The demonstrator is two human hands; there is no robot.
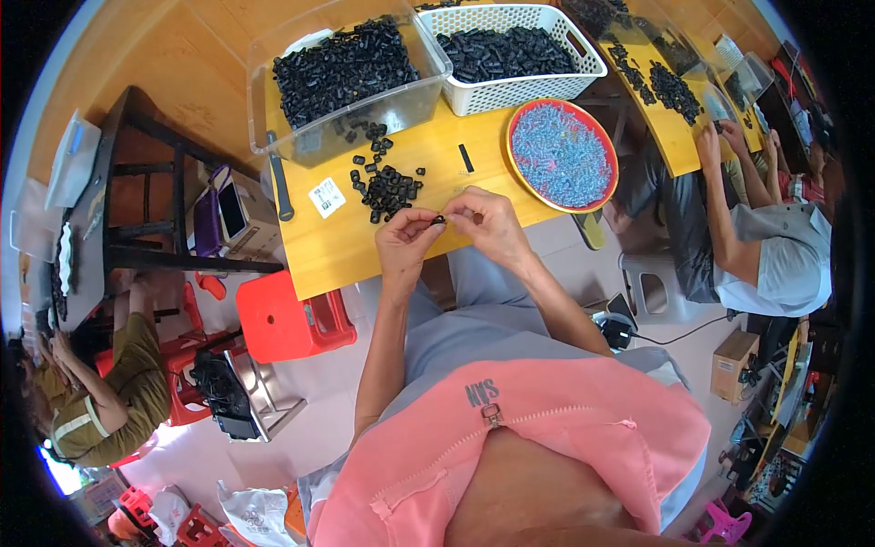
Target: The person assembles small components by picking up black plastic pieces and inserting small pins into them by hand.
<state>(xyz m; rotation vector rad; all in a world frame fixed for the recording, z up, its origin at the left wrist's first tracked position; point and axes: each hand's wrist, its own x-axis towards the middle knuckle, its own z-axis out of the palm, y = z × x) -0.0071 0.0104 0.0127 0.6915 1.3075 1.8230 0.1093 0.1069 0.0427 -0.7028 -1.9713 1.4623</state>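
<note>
**Apparently Mid-Batch, With Plenty Left**

Working at a yellow table (319, 260), stocked at the back with a clear tub (406, 108) and, just right of it, a white basket (483, 98), both holding plenty of black pieces (342, 68). Farther right, a round red tray (511, 166) full of tiny bluish parts (563, 155). Nearer, a loose pile (390, 190) of black pieces, perhaps the current batch; impossible to tell finished from unfinished. Over the near side, left hand (407, 242) in a narrow pinch on a small black part (438, 220); right hand (495, 223) pinched narrow just beside, contents too small to tell. Between both sets of fingertips, that part: seemingly sideways, long axis unclear.
</note>
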